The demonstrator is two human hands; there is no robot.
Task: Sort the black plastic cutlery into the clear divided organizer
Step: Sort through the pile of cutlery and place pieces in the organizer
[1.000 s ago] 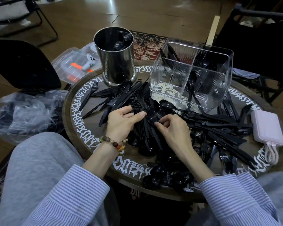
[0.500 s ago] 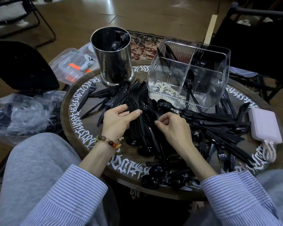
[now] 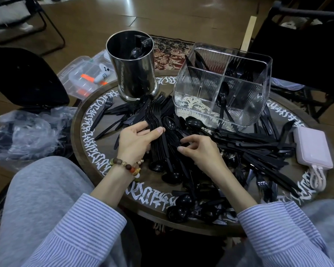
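Not much has moved in the last second: my left hand (image 3: 137,139) is still wrapped around the same stack of forks (image 3: 156,120), and my right hand (image 3: 198,149) has crept a bit closer in, fingers now curled and picking at a piece in the pile of cutlery (image 3: 239,143) right next to the stack. So I'm still gathering forks, nothing has gone into the organizer (image 3: 223,83) on this round yet.

Left hand: thumb across the top of the stack, fingers under it, firm grip, the tines pointing away toward the metal cup (image 3: 132,64). Right hand: half closed, thumb and fingertips pinching at one black handle, honestly can't tell if it's a fork or a spoon from here.

The organizer sits at the far side of the surface (image 3: 89,132), just behind the pile, with one spoon (image 3: 223,97) standing in a front compartment and a few dark pieces in the back ones. Most of the cutlery is still loose, spread from my hands over toward the pink power bank (image 3: 312,149), so I'd say I'm early in this job
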